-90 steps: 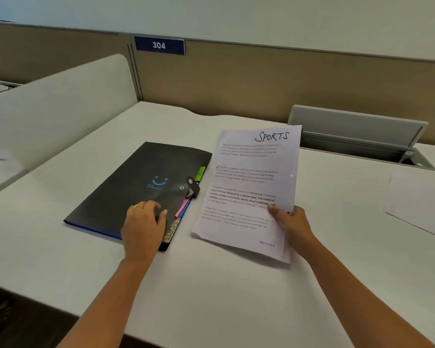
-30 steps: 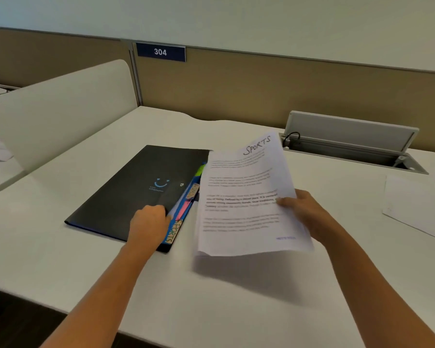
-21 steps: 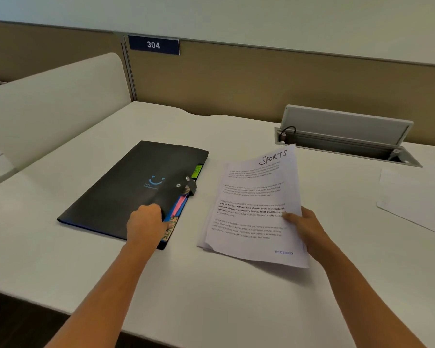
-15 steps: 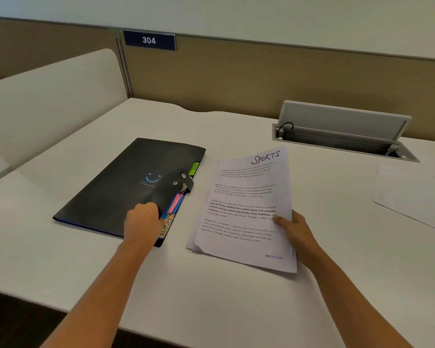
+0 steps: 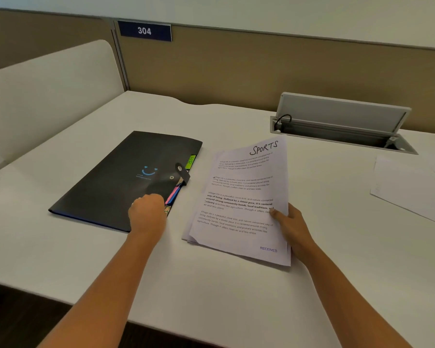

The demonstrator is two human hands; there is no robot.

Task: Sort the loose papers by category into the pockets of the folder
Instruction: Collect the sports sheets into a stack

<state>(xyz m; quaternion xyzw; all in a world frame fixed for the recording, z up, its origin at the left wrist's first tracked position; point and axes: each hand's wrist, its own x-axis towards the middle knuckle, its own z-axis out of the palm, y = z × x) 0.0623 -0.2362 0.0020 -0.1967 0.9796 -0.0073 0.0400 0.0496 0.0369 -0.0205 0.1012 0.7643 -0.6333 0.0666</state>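
A black folder (image 5: 116, 182) with a blue smiley lies closed on the white desk, its strap unfastened and coloured pocket tabs showing along its right edge. My left hand (image 5: 147, 213) sits at the folder's near right corner, fingers curled round the edge of the cover. Right of the folder lies a stack of papers (image 5: 239, 204), the top sheet headed "SPORTS" and stamped "RECEIVED". My right hand (image 5: 290, 224) holds the stack at its right edge, thumb on top.
A raised grey cable-tray lid (image 5: 342, 116) stands over an open slot at the back right. More white sheets (image 5: 412, 184) lie at the far right. A white divider (image 5: 48, 91) borders the desk on the left. A "304" sign (image 5: 144, 30) hangs on the back partition.
The stack was lifted and tilted a second ago; my right hand has lowered it flat onto the desk beside the folder. My left hand has stayed at the folder's corner.
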